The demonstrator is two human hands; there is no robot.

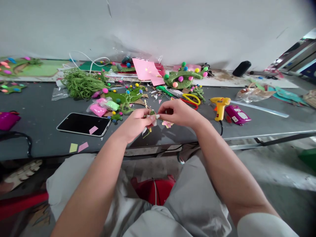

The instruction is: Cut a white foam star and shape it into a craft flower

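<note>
My left hand (pixel 137 123) is closed in a pinch on a small white-and-green craft piece (pixel 154 122) above the front of the grey table. The fingertips of my right hand (pixel 176 113) meet at the piece's right side and pinch its white part. My fingers cover much of it, so its exact kind is unclear. Just below the right hand lies a pink-and-yellow flower shape (pixel 168 124). Behind the hands rest scissors with yellow and red handles (pixel 191 98) and another green-handled tool (pixel 163 90).
A phone (pixel 82 125) lies left, with paper scraps (pixel 73 147) nearby. Behind it are green yarn (pixel 82 84) and bags of pink clay (pixel 98 109). A yellow glue gun (pixel 219 108) and a purple packet (pixel 237 115) sit right. Pompom-dotted green pieces (pixel 182 79) lie toward the wall.
</note>
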